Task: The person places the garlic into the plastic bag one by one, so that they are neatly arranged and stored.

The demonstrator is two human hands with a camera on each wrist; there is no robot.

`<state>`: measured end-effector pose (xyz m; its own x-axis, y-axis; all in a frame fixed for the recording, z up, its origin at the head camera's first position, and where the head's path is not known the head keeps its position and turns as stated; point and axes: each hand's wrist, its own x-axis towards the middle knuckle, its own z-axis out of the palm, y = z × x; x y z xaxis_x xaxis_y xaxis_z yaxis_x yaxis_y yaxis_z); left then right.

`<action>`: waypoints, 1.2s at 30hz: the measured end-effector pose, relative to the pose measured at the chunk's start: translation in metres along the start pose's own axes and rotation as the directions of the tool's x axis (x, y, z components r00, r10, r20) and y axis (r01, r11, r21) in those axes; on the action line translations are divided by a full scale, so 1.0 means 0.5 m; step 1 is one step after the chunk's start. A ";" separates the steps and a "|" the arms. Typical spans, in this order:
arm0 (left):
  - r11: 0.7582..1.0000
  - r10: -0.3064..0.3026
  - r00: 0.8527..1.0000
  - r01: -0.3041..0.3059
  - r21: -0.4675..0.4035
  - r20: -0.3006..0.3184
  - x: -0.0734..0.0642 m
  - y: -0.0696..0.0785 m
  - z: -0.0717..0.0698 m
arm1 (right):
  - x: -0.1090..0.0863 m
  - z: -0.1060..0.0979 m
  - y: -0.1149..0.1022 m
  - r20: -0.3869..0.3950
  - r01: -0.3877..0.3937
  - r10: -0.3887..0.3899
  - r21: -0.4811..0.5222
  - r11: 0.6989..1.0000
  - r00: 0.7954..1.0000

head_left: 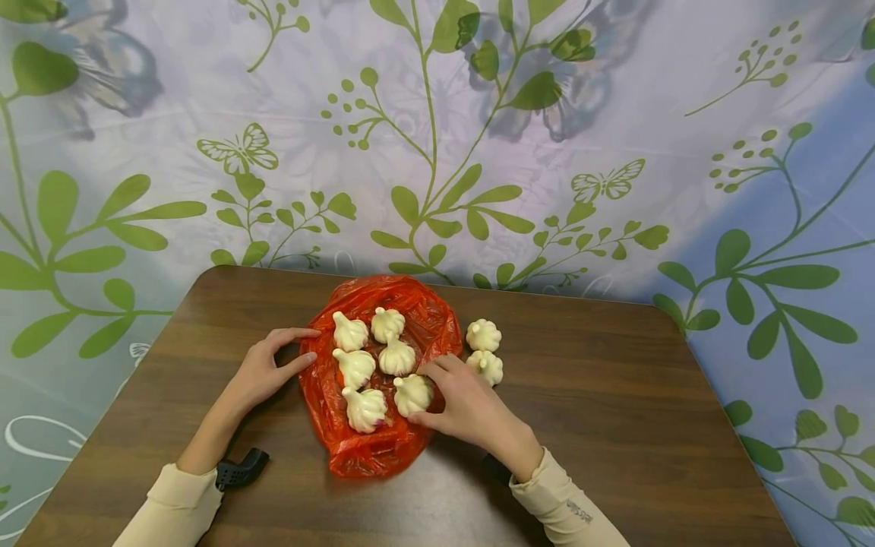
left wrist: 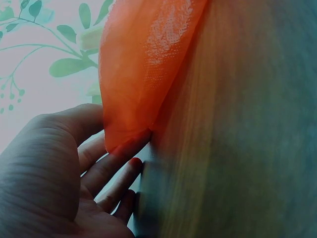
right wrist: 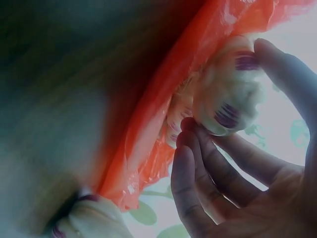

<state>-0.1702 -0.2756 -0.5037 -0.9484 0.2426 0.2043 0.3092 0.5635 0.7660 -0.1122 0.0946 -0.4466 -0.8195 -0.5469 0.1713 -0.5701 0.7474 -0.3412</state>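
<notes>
A red plastic bag [head_left: 369, 460] lies spread on the table with several white garlic bulbs [head_left: 367, 410] on it. My right hand [head_left: 472, 406] holds one garlic bulb [head_left: 413, 393] between thumb and fingertips at the bag's right side. Purple streaks show on this bulb [right wrist: 228, 91] in the right wrist view. At the bag's left edge, my left hand [head_left: 263, 372] touches the plastic with thumb and forefinger apart. The left wrist view shows the bag's edge [left wrist: 141, 79] resting against those fingers. Two more bulbs, an upper one [head_left: 484, 335] and a lower one [head_left: 488, 369], sit right of the bag.
The brown wooden table [head_left: 615, 425] stands against a wall covering [head_left: 437, 137] printed with green leaves and butterflies. A black wrist device [head_left: 242, 469] sits at my left wrist. The table's far edge runs just behind the bag.
</notes>
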 end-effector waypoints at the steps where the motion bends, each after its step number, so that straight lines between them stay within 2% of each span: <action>1: 1.000 -0.002 1.000 0.002 0.000 0.001 0.000 0.001 -0.001 | 0.000 0.002 -0.001 0.002 -0.001 0.001 -0.003 1.000 1.000; 15: 1.000 -0.007 1.000 0.007 0.001 0.017 0.015 -0.002 -0.008 | 0.011 0.007 -0.008 0.025 -0.028 0.028 0.017 0.999 0.999; 22: 1.000 0.002 1.000 -0.002 -0.001 0.015 0.022 -0.009 -0.009 | 0.015 -0.001 0.000 0.075 -0.058 0.053 0.066 0.996 0.996; 30: 1.000 0.001 1.000 -0.001 -0.011 0.014 0.022 -0.008 -0.010 | 0.016 -0.019 0.016 0.133 -0.024 0.005 0.141 0.990 0.991; 36: 1.000 0.002 1.000 -0.002 -0.011 0.010 0.023 -0.009 -0.010 | 0.016 -0.019 0.020 0.125 0.000 -0.017 0.137 0.991 0.992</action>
<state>-0.1827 -0.2795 -0.5019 -0.9471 0.2512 0.1999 0.3101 0.5543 0.7724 -0.1248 0.1013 -0.4397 -0.7959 -0.6024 0.0603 -0.5565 0.6887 -0.4648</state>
